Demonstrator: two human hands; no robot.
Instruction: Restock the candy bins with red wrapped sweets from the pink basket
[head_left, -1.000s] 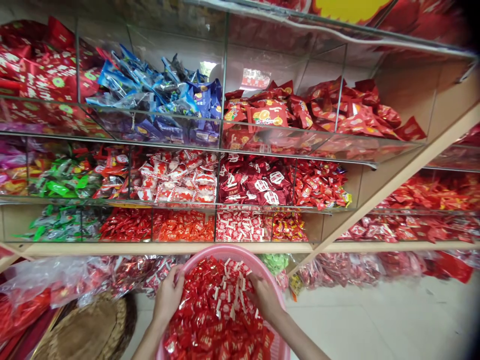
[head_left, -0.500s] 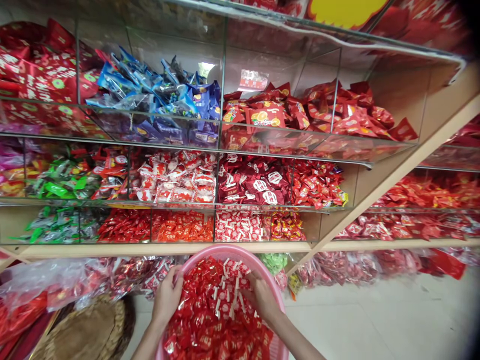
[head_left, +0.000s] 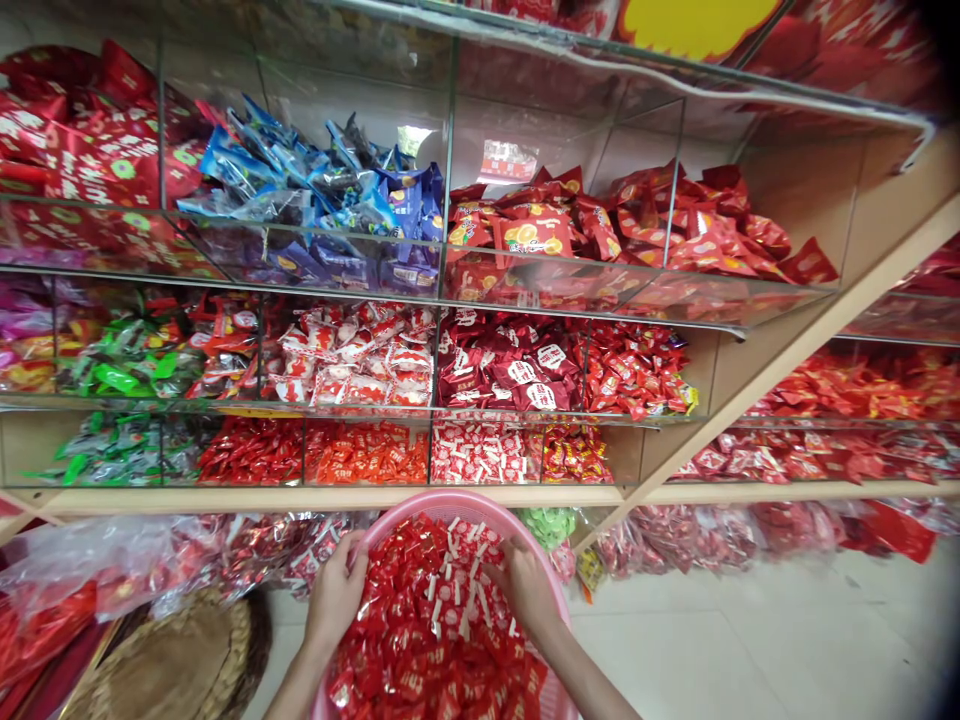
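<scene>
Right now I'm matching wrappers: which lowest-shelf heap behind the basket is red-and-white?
The middle heap, between the orange-red heap and the red-and-yellow heap; those show little white.

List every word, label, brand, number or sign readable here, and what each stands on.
None can be read well enough to quote.
Red packets picturing oranges: lettering too small.
Maroon wrappers: white patches with blurred characters.
Large red bags, upper left: pale characters, blurred.
Red candies in the pink basket: gold marks, too small.
Yellow card, top edge: no lettering in view.
</scene>
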